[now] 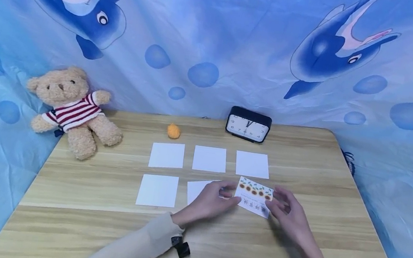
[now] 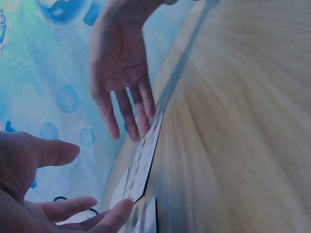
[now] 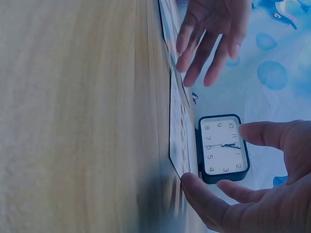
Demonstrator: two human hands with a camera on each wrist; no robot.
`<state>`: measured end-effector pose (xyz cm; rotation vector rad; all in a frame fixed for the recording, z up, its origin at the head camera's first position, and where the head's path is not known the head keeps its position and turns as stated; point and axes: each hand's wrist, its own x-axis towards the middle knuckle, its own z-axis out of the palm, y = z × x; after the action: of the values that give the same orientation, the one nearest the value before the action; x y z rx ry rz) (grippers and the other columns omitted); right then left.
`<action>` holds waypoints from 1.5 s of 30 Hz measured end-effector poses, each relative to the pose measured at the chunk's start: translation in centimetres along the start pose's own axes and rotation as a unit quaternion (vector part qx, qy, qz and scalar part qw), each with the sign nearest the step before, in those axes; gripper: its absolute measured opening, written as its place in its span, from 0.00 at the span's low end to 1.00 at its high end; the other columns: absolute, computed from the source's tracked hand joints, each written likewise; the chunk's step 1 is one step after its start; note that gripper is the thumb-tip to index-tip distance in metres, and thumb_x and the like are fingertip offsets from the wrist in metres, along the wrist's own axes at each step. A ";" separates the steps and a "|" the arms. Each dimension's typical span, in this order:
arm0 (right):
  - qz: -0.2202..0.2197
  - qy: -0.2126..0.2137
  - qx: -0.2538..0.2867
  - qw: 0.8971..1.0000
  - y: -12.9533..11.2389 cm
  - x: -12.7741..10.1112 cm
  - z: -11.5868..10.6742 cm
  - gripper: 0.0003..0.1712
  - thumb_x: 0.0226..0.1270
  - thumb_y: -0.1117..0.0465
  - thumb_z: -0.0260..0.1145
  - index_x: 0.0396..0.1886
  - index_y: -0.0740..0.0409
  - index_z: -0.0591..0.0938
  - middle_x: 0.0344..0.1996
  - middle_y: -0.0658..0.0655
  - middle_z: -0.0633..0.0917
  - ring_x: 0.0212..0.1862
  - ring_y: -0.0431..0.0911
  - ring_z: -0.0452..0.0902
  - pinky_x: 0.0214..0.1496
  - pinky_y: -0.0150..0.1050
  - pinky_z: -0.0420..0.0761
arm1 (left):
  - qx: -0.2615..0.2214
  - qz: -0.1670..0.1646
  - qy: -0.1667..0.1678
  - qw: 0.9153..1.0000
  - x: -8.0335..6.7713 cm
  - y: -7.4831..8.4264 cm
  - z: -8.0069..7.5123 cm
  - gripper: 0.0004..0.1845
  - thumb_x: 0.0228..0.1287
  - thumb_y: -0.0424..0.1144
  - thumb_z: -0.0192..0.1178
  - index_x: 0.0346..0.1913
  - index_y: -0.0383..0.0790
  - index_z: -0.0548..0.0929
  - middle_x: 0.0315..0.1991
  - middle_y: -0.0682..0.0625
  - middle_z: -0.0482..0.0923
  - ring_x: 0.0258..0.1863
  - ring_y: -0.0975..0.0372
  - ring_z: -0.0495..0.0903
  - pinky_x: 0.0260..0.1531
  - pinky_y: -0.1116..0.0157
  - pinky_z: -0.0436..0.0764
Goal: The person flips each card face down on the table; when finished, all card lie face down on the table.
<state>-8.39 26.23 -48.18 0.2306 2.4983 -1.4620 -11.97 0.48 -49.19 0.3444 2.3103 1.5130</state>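
Note:
A white card (image 1: 254,196) printed with a row of sunflowers and some writing lies slightly askew at the right end of the front row. My left hand (image 1: 213,199) is at its left edge, thumb and fingers spread, a fingertip at the card's corner in the left wrist view. At the opposite edge is my right hand (image 1: 291,212), its fingers also loosely extended, one fingertip at the corner in the right wrist view. Under my left hand, a plain white card (image 1: 196,188) is partly hidden. Another plain card (image 1: 157,190) lies to its left.
Three blank white cards, among them the middle one (image 1: 209,159), form the row behind. A black clock (image 1: 248,125) stands at the back edge, with a small orange object (image 1: 173,131) to its left. A teddy bear (image 1: 73,108) sits at the back left corner.

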 end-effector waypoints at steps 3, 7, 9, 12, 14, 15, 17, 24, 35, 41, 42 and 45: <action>0.009 -0.001 0.012 1.000 0.0 -0.1 0.0 0.43 0.76 0.49 0.67 0.81 0.60 0.61 0.76 0.69 0.69 0.74 0.65 0.71 0.72 0.56 0.78 | -0.004 -0.009 -0.004 1.000 0.4 0.2 0.1 0.31 0.70 0.50 0.67 0.70 0.36 0.78 0.66 0.42 0.81 0.59 0.52 0.87 0.57 0.57 0.87; 0.015 0.001 0.030 0.999 0.1 -0.4 0.1 0.43 0.76 0.50 0.67 0.81 0.62 0.60 0.77 0.70 0.68 0.75 0.66 0.70 0.71 0.46 0.81 | -0.003 -0.006 -0.011 1.000 0.7 0.2 0.4 0.32 0.70 0.50 0.67 0.70 0.35 0.77 0.66 0.41 0.81 0.57 0.52 0.88 0.57 0.57 0.87; 0.018 0.003 0.046 0.999 0.1 -0.4 0.1 0.43 0.77 0.53 0.67 0.81 0.63 0.59 0.77 0.70 0.67 0.75 0.66 0.70 0.66 0.36 0.82 | -0.002 -0.004 -0.011 1.000 0.7 0.2 0.5 0.32 0.69 0.51 0.67 0.70 0.36 0.77 0.66 0.41 0.81 0.56 0.52 0.88 0.57 0.56 0.87; 0.027 0.006 0.078 0.997 0.1 -0.3 0.3 0.42 0.77 0.56 0.66 0.81 0.64 0.58 0.78 0.71 0.66 0.75 0.65 0.69 0.59 0.25 0.81 | -0.001 -0.003 -0.008 1.000 0.7 0.3 0.8 0.31 0.69 0.51 0.67 0.68 0.38 0.79 0.66 0.41 0.82 0.56 0.52 0.88 0.58 0.54 0.86; 0.036 0.007 0.109 0.993 0.3 -0.3 0.3 0.42 0.78 0.58 0.65 0.82 0.64 0.57 0.79 0.70 0.65 0.76 0.64 0.67 0.57 0.22 0.82 | 0.000 -0.006 -0.006 1.000 0.6 0.3 0.9 0.31 0.68 0.51 0.68 0.68 0.38 0.79 0.66 0.41 0.82 0.56 0.51 0.88 0.59 0.53 0.86; 0.041 0.007 0.125 0.991 0.4 -0.3 0.3 0.41 0.78 0.60 0.64 0.82 0.64 0.56 0.79 0.70 0.64 0.76 0.63 0.67 0.57 0.22 0.82 | 0.000 -0.007 -0.005 1.000 0.6 0.2 1.0 0.31 0.68 0.52 0.68 0.68 0.38 0.79 0.65 0.41 0.82 0.56 0.51 0.88 0.60 0.53 0.85; 0.053 0.009 0.147 0.988 0.6 -0.2 0.3 0.41 0.79 0.60 0.63 0.82 0.64 0.55 0.79 0.69 0.63 0.75 0.57 0.68 0.57 0.23 0.83 | -0.001 -0.008 -0.005 1.000 0.5 0.2 1.0 0.31 0.69 0.51 0.68 0.68 0.38 0.79 0.66 0.41 0.82 0.56 0.51 0.88 0.60 0.53 0.85; 0.080 0.007 0.205 0.976 0.8 0.1 0.2 0.40 0.81 0.60 0.61 0.83 0.64 0.54 0.78 0.69 0.65 0.53 0.31 0.81 0.57 0.27 0.85 | 0.014 -0.011 -0.005 1.000 0.3 0.0 1.2 0.32 0.68 0.52 0.68 0.70 0.40 0.78 0.66 0.44 0.82 0.56 0.53 0.88 0.57 0.58 0.86; 0.083 0.012 0.164 0.983 0.7 0.3 0.3 0.34 0.82 0.54 0.59 0.79 0.63 0.64 0.72 0.68 0.75 0.49 0.31 0.83 0.53 0.28 0.86 | 0.105 0.028 -0.023 0.994 -0.1 0.3 1.5 0.34 0.70 0.55 0.65 0.72 0.42 0.75 0.63 0.44 0.80 0.55 0.56 0.82 0.51 0.67 0.80; 0.068 0.016 0.151 0.986 0.0 -0.1 0.4 0.33 0.83 0.50 0.58 0.77 0.64 0.67 0.68 0.65 0.80 0.48 0.31 0.84 0.52 0.29 0.86 | 0.117 0.037 -0.030 0.992 -0.3 0.7 2.0 0.31 0.72 0.58 0.62 0.71 0.45 0.77 0.63 0.45 0.80 0.53 0.57 0.81 0.48 0.68 0.78; 0.064 0.016 0.152 0.986 -0.1 -0.2 0.4 0.33 0.83 0.49 0.57 0.77 0.64 0.68 0.68 0.65 0.79 0.48 0.30 0.83 0.52 0.29 0.86 | 0.121 0.037 -0.029 0.991 -0.3 0.8 2.1 0.31 0.73 0.59 0.60 0.71 0.46 0.77 0.64 0.45 0.80 0.55 0.57 0.81 0.51 0.67 0.79; 0.052 0.015 0.154 0.987 -0.7 -0.5 0.5 0.34 0.84 0.44 0.54 0.76 0.64 0.69 0.69 0.65 0.78 0.49 0.30 0.83 0.53 0.30 0.86 | 0.114 0.031 -0.030 0.993 -0.4 1.1 2.2 0.32 0.77 0.62 0.52 0.72 0.46 0.76 0.67 0.45 0.79 0.63 0.55 0.79 0.59 0.61 0.80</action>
<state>-8.05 25.41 -47.71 0.4332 2.2318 -1.8065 -10.68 2.63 -48.91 0.5175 2.4494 1.2486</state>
